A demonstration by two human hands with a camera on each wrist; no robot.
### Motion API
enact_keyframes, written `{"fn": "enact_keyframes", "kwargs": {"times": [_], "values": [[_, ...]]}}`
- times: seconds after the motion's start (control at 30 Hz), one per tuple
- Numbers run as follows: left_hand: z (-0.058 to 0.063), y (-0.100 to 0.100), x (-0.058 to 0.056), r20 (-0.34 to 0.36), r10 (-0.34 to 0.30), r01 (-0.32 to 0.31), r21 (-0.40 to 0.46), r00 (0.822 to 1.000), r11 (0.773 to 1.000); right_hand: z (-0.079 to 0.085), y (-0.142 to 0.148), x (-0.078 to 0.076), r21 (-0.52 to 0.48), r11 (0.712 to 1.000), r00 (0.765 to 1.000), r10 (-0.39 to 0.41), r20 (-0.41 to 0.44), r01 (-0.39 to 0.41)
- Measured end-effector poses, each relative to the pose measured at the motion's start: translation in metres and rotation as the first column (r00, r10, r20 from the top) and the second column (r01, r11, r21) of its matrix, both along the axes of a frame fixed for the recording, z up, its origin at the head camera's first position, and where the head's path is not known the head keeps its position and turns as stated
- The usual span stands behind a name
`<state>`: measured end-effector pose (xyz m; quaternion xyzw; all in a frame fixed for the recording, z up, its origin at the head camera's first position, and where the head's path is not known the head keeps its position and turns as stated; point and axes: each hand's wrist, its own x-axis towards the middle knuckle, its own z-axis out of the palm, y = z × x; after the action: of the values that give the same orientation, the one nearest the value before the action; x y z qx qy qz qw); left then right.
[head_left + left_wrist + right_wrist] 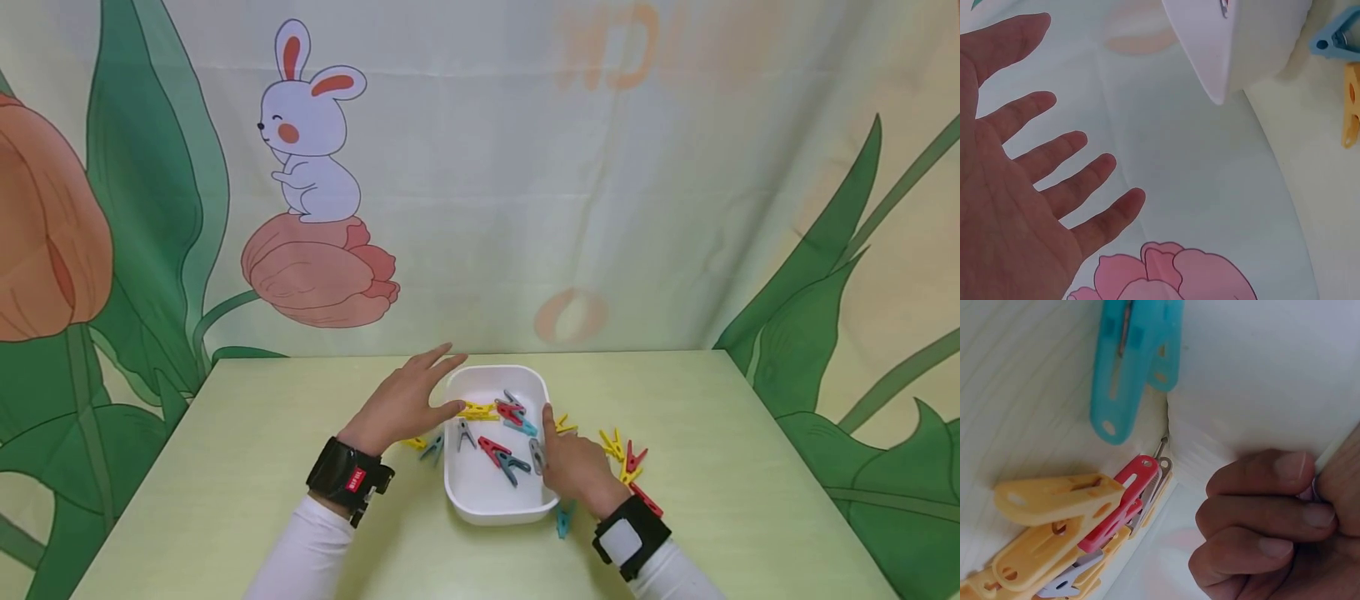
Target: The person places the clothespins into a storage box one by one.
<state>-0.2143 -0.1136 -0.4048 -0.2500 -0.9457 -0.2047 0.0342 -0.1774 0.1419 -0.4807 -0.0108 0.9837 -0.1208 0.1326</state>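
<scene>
A white plastic container [480, 492] sits on the table with several clothespins in it, among them a red clothespin [491, 448] and a dark blue-grey clothespin [512, 464]. My left hand [405, 402] hovers at its left rim, fingers spread and straight; in the left wrist view the palm is bare and apart from the container's corner [1210, 56]. My right hand [579, 467] grips the right rim, the index finger extended along it. The right wrist view shows the other fingers [1260, 519] curled against the container's outer wall; the thumb is hidden there.
Several clothespins lie right of the container, including a yellow clothespin [612, 443], a red clothespin [634, 456] and a turquoise clothespin [564, 522] near its front corner. On its left lie a yellow clothespin [415, 442] and a blue-grey clothespin [432, 448]. A printed curtain [480, 208] hangs behind the table.
</scene>
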Motion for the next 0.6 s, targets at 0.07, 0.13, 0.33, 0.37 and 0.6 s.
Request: {"fn": "enact_keyframes", "kwargs": {"times": [0.07, 0.13, 0.33, 0.37, 0.6], "values": [[0.000, -0.006, 0.002, -0.014, 0.002, -0.002, 0.005, 1.000, 1.000, 0.000, 0.000, 0.000, 0.001, 1.000, 1.000, -0.001, -0.001, 0.001], [0.000, -0.011, 0.003, -0.019, 0.009, -0.009, 0.010, 1.000, 1.000, 0.000, 0.000, 0.000, 0.002, 1.000, 1.000, -0.002, -0.001, 0.002], [-0.015, -0.026, 0.002, 0.040, 0.054, -0.055, 0.023, 0.998, 0.998, 0.001, -0.001, 0.001, 0.007, 1.000, 1.000, -0.012, 0.006, 0.012], [-0.020, -0.028, 0.001, 0.058, 0.062, -0.063, 0.021, 0.996, 0.998, 0.001, -0.001, 0.001, 0.008, 1.000, 1.000, -0.013, 0.006, 0.013], [-0.057, -0.041, -0.005, 0.151, 0.099, -0.098, -0.014, 0.984, 0.995, 0.002, -0.001, 0.001, -0.003, 1.000, 1.000, -0.016, 0.012, 0.016]]}}
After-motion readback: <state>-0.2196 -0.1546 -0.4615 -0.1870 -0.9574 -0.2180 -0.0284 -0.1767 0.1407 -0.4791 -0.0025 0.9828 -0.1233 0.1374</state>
